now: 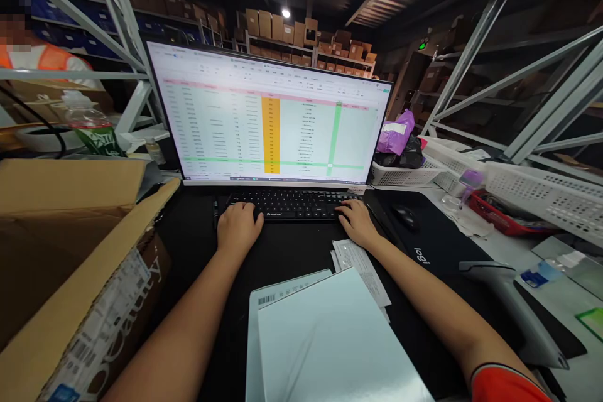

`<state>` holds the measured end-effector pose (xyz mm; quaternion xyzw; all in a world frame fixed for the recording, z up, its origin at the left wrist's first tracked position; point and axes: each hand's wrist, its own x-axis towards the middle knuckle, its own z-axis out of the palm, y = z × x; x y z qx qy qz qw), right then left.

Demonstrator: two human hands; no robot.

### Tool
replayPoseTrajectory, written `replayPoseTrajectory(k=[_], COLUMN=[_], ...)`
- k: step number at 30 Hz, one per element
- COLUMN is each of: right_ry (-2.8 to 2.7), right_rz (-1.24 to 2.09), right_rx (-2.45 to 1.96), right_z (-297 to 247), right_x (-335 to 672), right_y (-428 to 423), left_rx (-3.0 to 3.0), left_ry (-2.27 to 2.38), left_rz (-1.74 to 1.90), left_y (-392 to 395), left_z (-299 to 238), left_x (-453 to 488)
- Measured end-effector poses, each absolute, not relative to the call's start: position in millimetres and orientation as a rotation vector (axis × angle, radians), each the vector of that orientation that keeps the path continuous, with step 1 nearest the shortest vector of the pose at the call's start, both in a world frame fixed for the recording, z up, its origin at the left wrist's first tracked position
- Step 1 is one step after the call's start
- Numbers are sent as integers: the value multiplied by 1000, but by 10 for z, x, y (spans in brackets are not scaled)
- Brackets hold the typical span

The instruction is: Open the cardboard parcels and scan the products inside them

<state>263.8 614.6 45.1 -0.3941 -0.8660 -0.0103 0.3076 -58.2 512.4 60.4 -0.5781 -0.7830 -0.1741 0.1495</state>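
Note:
Both my hands rest on a black keyboard in front of a wide monitor that displays a spreadsheet with an orange column. My left hand lies at the keyboard's left end, thumb apart from the fingers, holding nothing. At the right end, over the number keys, my right hand is spread with nothing in it. Between my forearms lie two pale flat packages, one on top of the other, the lower one bearing a barcode. Printed paper slips stick out beside them, below my right wrist.
An open cardboard box stands at the left, with a drink bottle behind it. On the right are a mouse, a handheld scanner and white baskets. A person in an orange vest is at far left.

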Motion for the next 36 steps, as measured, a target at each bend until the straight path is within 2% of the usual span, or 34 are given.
replayPoseTrajectory(k=[22, 36], right_ry=[-2080, -2374], right_rz=[-59, 80], right_rx=[-1105, -968], right_z=[433, 637], right_x=[2705, 2389], right_y=[6253, 6189], left_rx=[-1669, -1669], left_ry=[-2268, -2259], left_rz=[-502, -540], left_y=[5122, 5108], left_z=[620, 602], left_x=[-577, -582])
